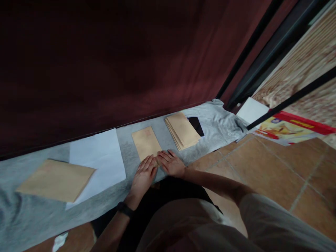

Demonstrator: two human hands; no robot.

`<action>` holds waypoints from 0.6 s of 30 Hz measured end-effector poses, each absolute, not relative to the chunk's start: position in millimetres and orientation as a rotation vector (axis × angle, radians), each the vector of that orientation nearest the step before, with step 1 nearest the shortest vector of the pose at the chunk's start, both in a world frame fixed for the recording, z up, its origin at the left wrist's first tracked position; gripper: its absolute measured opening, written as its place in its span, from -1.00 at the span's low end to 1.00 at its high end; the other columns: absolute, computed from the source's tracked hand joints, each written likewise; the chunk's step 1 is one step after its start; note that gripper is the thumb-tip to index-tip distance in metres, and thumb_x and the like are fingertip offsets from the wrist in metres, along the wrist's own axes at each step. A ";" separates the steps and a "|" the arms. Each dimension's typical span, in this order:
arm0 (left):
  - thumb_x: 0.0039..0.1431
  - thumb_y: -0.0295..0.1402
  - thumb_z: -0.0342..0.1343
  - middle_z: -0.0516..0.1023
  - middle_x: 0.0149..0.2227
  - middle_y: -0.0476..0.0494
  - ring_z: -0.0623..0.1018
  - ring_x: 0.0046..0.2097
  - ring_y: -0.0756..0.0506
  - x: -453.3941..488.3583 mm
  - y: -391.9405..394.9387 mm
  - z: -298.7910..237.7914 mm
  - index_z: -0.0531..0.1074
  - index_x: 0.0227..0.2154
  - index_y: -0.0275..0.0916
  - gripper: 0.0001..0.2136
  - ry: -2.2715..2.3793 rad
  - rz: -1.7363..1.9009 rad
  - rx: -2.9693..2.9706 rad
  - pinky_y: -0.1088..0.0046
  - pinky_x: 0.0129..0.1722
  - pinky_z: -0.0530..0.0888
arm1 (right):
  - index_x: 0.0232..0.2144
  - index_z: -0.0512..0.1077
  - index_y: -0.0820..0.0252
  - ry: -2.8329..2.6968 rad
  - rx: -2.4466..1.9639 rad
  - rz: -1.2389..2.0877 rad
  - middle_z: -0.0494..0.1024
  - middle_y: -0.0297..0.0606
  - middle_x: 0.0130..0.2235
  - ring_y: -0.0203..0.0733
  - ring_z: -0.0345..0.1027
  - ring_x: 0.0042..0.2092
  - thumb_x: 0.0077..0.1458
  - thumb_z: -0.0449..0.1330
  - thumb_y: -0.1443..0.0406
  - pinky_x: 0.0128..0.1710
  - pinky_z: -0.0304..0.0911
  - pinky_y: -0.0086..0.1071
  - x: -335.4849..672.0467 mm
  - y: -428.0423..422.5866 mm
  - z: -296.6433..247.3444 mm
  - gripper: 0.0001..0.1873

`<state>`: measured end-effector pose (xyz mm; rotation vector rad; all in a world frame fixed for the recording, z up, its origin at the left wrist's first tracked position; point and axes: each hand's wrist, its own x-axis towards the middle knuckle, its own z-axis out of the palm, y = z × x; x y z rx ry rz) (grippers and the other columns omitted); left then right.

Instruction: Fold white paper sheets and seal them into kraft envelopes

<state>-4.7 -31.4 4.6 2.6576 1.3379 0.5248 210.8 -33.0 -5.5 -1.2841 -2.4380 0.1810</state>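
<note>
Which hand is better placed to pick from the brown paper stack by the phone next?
Probably the right hand: it lies closer to the brown paper stack beside the phone. The left hand sits farther away, beyond the right.

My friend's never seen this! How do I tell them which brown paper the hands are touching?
Find the long grey cloth along the dark red panel. On it, between the white sheet and the brown stack, lies the brown paper. Unlike its neighbours, it lies apart from other paper, with the left hand and right hand on its near end.
</note>
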 end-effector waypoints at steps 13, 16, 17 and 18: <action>0.46 -0.21 -0.20 0.45 0.26 -0.39 0.41 0.33 -0.29 -8.0 -31.5 2.1 0.37 0.25 -0.36 -0.51 1.311 0.597 2.667 0.01 0.28 0.42 | 0.23 0.34 0.35 -2.595 -1.180 0.072 0.36 0.04 0.32 0.01 0.19 0.35 0.38 0.11 0.19 0.41 0.00 -0.05 215.5 -18.8 7.5 -0.52; 0.45 -0.24 -0.21 0.43 0.28 -0.41 0.39 0.34 -0.31 -7.1 -33.4 0.2 0.34 0.27 -0.37 -0.51 1.315 0.577 2.699 -0.02 0.29 0.39 | 0.25 0.33 0.28 -2.589 -1.159 0.077 0.35 -0.03 0.34 -0.06 0.17 0.37 0.41 0.09 0.18 0.42 0.01 -0.09 216.7 -17.3 9.5 -0.53; 0.45 -0.24 -0.20 0.43 0.28 -0.41 0.40 0.33 -0.31 -6.9 -33.4 -0.1 0.35 0.26 -0.37 -0.52 1.310 0.574 2.709 -0.01 0.29 0.40 | 0.26 0.33 0.25 -2.585 -1.151 0.089 0.34 -0.05 0.35 -0.07 0.17 0.38 0.41 0.09 0.16 0.41 0.02 -0.10 217.0 -17.4 9.7 -0.53; 0.45 -0.24 -0.19 0.44 0.28 -0.40 0.40 0.33 -0.31 -6.7 -33.2 -0.1 0.36 0.26 -0.36 -0.52 1.304 0.571 2.718 0.00 0.29 0.40 | 0.26 0.33 0.23 -2.580 -1.145 0.104 0.33 -0.06 0.36 -0.08 0.17 0.38 0.41 0.10 0.14 0.41 0.03 -0.11 217.3 -17.6 9.8 -0.52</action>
